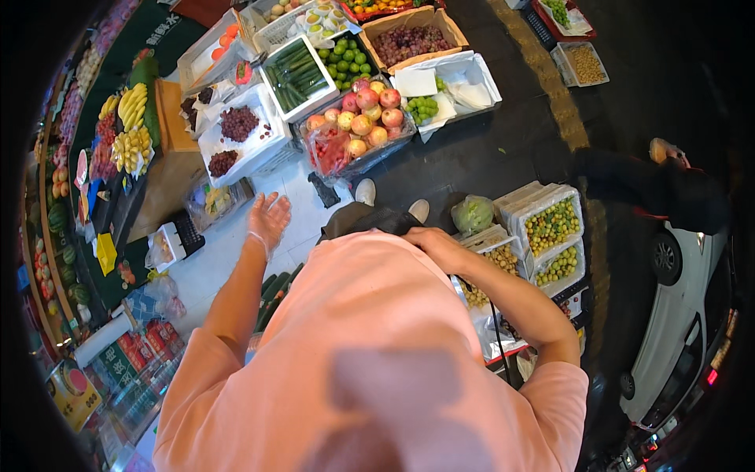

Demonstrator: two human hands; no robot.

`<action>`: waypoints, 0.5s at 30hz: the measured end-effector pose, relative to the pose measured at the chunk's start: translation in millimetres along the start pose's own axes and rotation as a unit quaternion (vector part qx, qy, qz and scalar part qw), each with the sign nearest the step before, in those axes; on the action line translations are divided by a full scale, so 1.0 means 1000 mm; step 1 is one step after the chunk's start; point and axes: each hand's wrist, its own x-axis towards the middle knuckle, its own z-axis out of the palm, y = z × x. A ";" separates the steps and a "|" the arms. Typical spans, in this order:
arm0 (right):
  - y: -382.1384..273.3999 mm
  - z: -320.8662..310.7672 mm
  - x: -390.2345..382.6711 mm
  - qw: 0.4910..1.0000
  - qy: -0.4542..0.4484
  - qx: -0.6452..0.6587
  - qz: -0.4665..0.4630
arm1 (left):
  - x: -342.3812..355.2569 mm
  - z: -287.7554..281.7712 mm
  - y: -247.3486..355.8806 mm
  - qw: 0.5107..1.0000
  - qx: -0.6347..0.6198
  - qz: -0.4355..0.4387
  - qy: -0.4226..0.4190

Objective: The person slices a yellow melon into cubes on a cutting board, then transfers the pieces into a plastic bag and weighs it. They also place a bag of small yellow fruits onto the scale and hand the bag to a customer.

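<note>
The peach shirt (377,315) of the wearer lies nearest the camera and covers the lower center, hiding part of some dark green produce (272,293) at its left edge. Right hand (431,242): set at the waist, against the front of the shirt and the dark garment (366,219); its finger ends are hard to make out, so whether it grips cloth cannot be told. Left hand (270,220): opened wide, fingers spread, held over the pale tiles (236,248); a clear film at the wrist is indistinct. Bagged produce (214,201) sits near the left hand, its contents blurred by the plastic. Beyond the hands: pomegranates (366,114) in a crate, partly under plastic; cucumbers (295,75) in a white box behind them; a bagged green vegetable (473,214) near the right hand.
</note>
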 end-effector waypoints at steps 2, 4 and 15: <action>0.000 0.006 0.005 0.997 -0.039 -0.004 0.063 | 0.005 0.001 0.006 1.000 0.013 0.001 -0.004; -0.017 0.007 0.007 0.988 -0.074 -0.045 0.129 | 0.002 0.003 0.009 1.000 0.021 0.001 -0.007; -0.018 0.045 0.017 0.937 -0.031 -0.339 0.077 | -0.002 0.017 0.020 0.999 0.013 0.004 -0.051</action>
